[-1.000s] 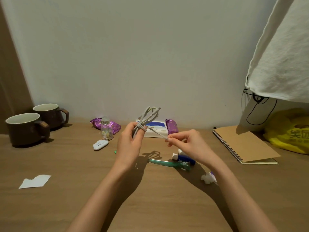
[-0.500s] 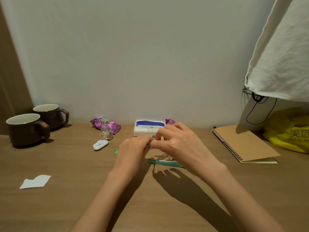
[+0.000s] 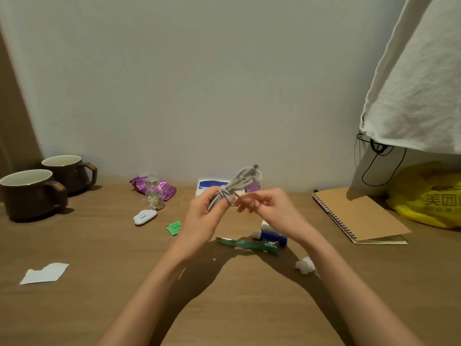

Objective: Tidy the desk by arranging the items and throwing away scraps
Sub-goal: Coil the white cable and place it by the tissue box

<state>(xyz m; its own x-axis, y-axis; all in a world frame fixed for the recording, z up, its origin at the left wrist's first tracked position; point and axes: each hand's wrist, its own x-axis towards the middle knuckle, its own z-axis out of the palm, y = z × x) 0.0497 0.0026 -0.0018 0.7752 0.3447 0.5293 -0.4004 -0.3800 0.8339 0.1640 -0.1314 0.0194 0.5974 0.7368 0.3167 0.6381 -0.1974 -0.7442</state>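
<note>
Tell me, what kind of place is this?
Probably a home desk against a plain wall: two dark brown ceramic mugs, a brown-covered spiral notebook and a purple snack wrapper sit on its wooden top.

1 head-worn wide-angle view, facing forward and down, close over desk, wall behind

Dim warm light, forearm shadows on desk, blurred fingers

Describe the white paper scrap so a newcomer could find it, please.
Start at the two brown mugs at the left end of the desk. Nearer the viewer than them, the scrap lies alone. It is flat and torn, unlike the crumpled wad on the right.
</note>
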